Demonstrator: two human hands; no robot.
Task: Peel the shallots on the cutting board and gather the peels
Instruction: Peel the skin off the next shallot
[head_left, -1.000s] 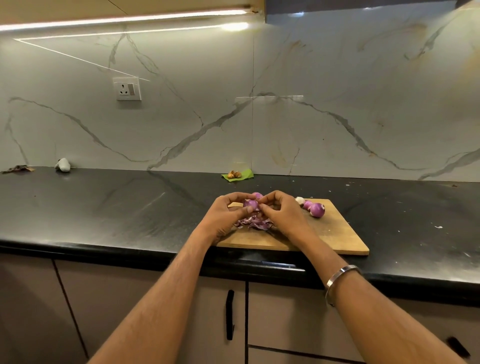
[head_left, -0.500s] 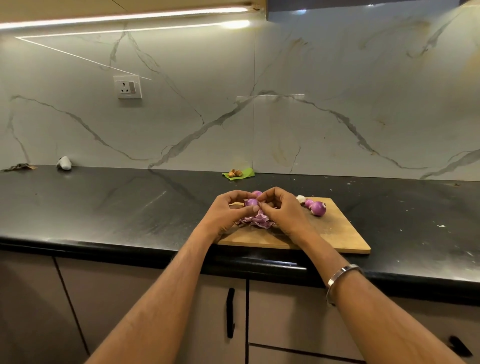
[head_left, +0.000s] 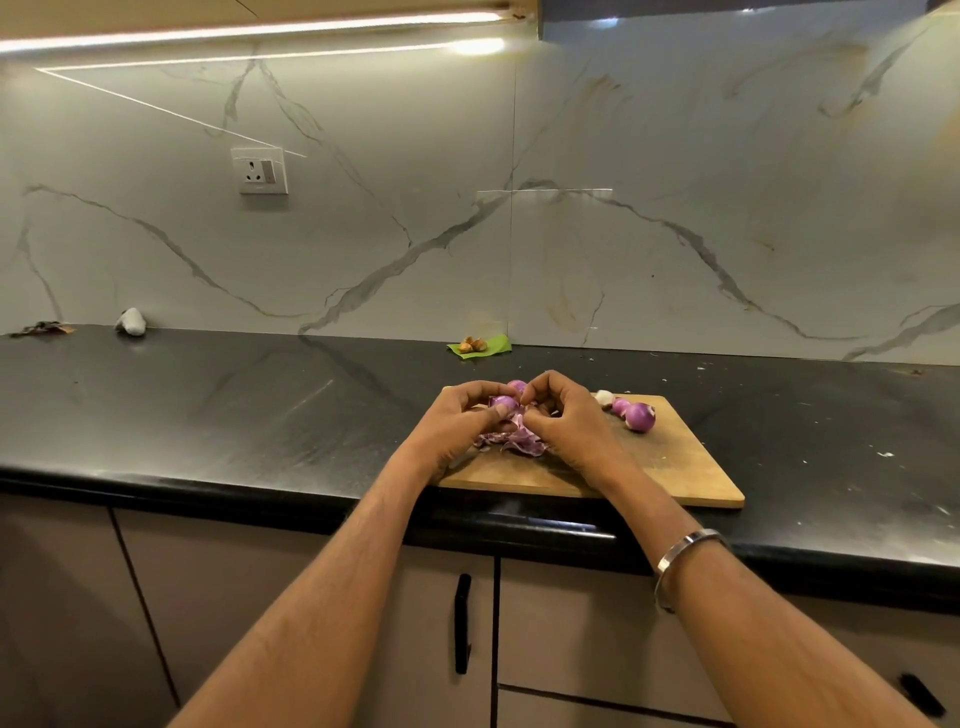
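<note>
A shallot (head_left: 503, 402) sits pinched between the left hand (head_left: 457, 426) and right hand (head_left: 563, 421), both grips curled tight on it, above the peels (head_left: 511, 441) on the cutting board (head_left: 670, 467).

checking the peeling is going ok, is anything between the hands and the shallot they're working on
Nothing visible. The left hand holds the shallot directly and the right hand picks at it, above the peel pile on the cutting board.

Ahead of you a black countertop (head_left: 234, 415), white wall socket (head_left: 262, 170) far left, green leaf (head_left: 488, 345) with brown bits by the marble backsplash (head_left: 675, 208), cabinet handle (head_left: 461, 623) below.
</note>
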